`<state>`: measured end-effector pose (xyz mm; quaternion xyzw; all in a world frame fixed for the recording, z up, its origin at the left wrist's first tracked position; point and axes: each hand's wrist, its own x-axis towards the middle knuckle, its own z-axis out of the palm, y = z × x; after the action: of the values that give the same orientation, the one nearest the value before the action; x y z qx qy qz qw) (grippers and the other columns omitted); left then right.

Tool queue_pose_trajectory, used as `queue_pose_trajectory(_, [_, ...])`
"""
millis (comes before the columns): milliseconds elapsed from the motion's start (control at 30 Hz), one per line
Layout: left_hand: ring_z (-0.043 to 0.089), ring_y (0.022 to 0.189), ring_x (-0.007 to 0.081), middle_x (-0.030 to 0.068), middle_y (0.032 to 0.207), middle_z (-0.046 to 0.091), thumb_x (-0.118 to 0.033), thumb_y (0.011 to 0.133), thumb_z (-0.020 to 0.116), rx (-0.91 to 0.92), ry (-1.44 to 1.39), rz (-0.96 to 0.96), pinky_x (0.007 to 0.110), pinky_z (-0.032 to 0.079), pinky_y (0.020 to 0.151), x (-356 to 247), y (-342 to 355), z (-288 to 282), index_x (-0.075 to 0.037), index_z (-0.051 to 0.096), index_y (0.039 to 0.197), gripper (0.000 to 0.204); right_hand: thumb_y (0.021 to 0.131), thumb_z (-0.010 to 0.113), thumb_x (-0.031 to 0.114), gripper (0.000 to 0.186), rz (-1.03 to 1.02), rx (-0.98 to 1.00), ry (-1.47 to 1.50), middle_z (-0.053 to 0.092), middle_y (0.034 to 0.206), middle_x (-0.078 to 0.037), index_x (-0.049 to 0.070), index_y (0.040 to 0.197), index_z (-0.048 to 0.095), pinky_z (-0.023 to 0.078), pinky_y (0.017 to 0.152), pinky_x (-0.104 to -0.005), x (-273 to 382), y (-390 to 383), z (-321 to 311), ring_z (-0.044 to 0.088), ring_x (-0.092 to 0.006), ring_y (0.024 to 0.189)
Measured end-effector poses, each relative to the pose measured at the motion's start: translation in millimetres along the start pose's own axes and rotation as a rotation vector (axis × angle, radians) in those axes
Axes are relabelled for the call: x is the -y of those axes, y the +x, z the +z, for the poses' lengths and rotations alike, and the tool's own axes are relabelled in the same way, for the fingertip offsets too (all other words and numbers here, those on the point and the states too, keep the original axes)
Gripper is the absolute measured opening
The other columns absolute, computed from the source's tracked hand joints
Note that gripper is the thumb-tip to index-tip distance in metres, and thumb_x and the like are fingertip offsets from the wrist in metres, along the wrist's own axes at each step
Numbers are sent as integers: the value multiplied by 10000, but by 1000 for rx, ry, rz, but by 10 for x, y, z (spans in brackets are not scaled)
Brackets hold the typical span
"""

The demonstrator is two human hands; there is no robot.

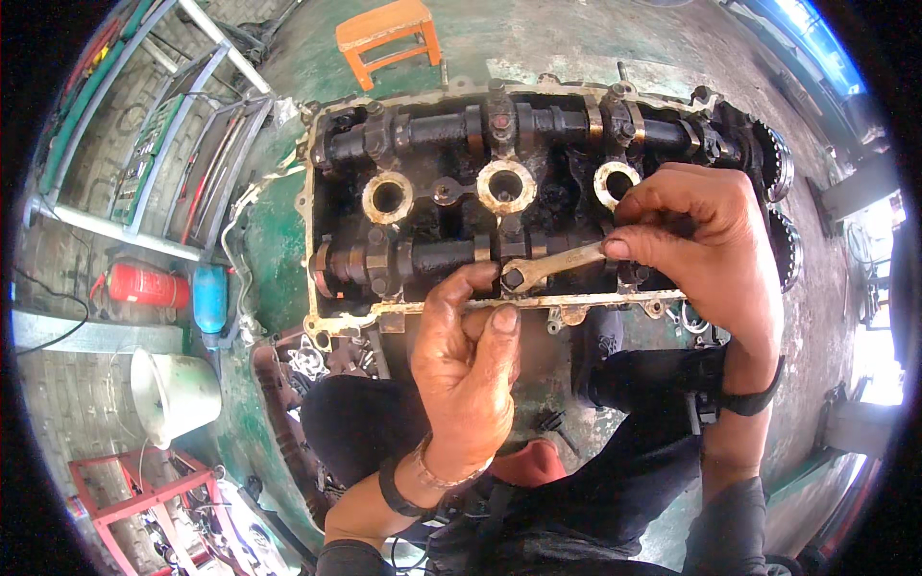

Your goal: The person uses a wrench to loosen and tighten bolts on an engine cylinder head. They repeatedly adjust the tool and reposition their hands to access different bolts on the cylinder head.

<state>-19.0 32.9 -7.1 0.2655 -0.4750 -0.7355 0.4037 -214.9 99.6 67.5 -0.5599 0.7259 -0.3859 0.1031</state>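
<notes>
In front of me is an oily engine cylinder head (pixel 437 308) with its camshafts exposed. My right hand (pixel 696 235) grips one end of a worn, dull metal wrench (pixel 567 261) between thumb and fingers. The wrench's other end sits around a dark bolt head (pixel 514 279) on the near camshaft's middle cap. My left hand (pixel 468 360) is at the near rim, thumb and index finger apart. Its index fingertip is beside the wrench head; whether it touches is hard to tell. Two toothed sprockets (pixel 780 165) stand at the head's right end.
An orange stool (pixel 386 36) stands beyond the engine. To the left are a metal rack (pixel 110 226) with tools, a red fire extinguisher (pixel 144 285), a blue bottle (pixel 209 300), a white bucket (pixel 175 394) and a red metal frame (pixel 130 499). A brown tray (pixel 274 408) of parts lies below the engine.
</notes>
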Motion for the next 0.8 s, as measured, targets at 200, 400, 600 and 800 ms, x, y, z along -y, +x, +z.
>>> queue_pose_trajectory(200, [346,411,36,-30,580,467,-152,996,602,-10,32,37,208,275,369,46,4,11,14,488,1295,361,735,804,116,165,5,11,-65,610,643,-115,-2,768,694,453,548,-336,25,-65,1,600,-231,570])
queue_pose_trajectory(400, [352,411,35,-32,569,459,-117,993,594,-26,33,75,209,276,363,76,8,26,7,501,1300,344,763,810,86,155,-112,39,-213,626,681,-103,-15,803,699,443,543,-323,45,-141,-7,612,-217,592])
queue_pose_trajectory(600, [364,427,35,-31,587,465,-96,983,601,-18,1,81,207,290,371,66,12,18,3,511,1296,340,783,791,114,151,-69,61,-257,627,699,-117,-5,797,699,454,541,-332,125,-193,-6,621,-264,592])
queue_pose_trajectory(800, [358,451,36,-32,617,457,-99,988,595,-14,-17,86,205,300,387,80,11,14,0,515,1290,328,758,772,126,195,-93,134,-452,608,682,-85,55,926,702,456,523,-377,473,-426,-30,618,-295,594])
